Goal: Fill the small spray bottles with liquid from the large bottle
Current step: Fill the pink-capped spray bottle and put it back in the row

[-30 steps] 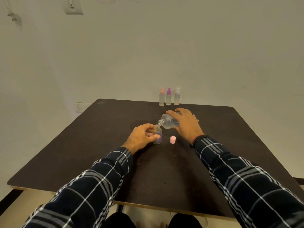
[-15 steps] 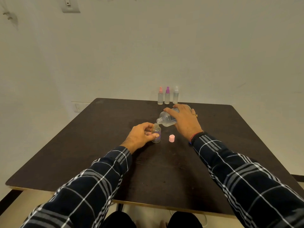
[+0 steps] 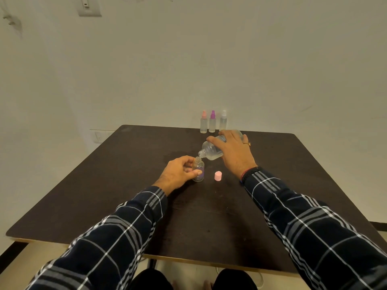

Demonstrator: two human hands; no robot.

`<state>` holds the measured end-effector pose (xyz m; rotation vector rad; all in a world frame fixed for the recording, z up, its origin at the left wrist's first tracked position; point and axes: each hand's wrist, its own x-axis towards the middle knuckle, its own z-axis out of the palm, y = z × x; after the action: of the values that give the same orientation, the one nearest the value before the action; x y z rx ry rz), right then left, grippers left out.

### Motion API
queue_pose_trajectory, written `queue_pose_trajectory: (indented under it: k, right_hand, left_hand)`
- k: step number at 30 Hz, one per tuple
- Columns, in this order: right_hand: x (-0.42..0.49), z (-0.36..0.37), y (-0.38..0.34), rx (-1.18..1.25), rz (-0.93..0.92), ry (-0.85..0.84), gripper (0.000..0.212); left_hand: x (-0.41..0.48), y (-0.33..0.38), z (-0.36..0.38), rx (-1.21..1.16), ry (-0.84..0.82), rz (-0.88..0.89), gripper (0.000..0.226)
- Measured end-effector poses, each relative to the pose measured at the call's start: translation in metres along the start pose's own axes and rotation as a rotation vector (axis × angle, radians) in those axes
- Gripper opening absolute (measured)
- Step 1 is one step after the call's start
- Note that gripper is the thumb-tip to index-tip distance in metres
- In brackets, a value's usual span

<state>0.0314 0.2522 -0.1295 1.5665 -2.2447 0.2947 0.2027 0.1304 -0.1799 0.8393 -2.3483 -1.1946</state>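
Note:
My left hand (image 3: pixel 177 172) grips a small clear uncapped bottle (image 3: pixel 198 168) standing upright on the dark table (image 3: pixel 125 185). My right hand (image 3: pixel 234 151) holds the large clear bottle (image 3: pixel 210 150) tipped on its side, its open neck just above the small bottle's mouth. A little liquid lies in the large bottle's lower side. A pink cap (image 3: pixel 218 176) stands on the table just right of the small bottle. Three capped spray bottles stand in a row at the far edge: pink-topped (image 3: pixel 203 122), purple-topped (image 3: pixel 212 122) and white-topped (image 3: pixel 223 120).
A pale wall rises directly behind the table's far edge. A wall switch plate (image 3: pixel 89 6) hangs at the upper left. My knees show below the table's near edge.
The view has shifted slightly. Both hands and both bottles stay in nearly the same pose, with the large bottle still tipped over the small one.

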Motion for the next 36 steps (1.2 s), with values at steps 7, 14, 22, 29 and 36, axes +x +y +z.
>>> queue_pose_trajectory:
  k: [7, 14, 22, 29, 36]
  right_hand:
    - [0.0011, -0.0038, -0.0017, -0.04, -0.016, 0.004, 0.068]
    - [0.0016, -0.002, -0.001, -0.04, -0.013, 0.002, 0.069]
    - [0.0029, -0.0005, -0.0001, -0.038, -0.013, -0.002, 0.068]
    - [0.0021, -0.0018, -0.0008, -0.036, -0.026, 0.017, 0.066]
    - [0.0014, -0.0017, -0.0008, -0.037, -0.025, 0.019, 0.07]
  left_hand:
    - [0.0007, -0.0005, -0.0001, 0.012, -0.007, -0.01, 0.04]
    - [0.0019, -0.0006, 0.0004, 0.007, -0.007, -0.013, 0.045]
    - [0.0037, -0.0023, 0.0012, 0.019, -0.002, -0.013, 0.043]
    - [0.0026, -0.0022, 0.0015, 0.014, 0.008, -0.007, 0.042]
    - [0.0031, -0.0022, 0.0007, 0.02, 0.004, -0.001, 0.043]
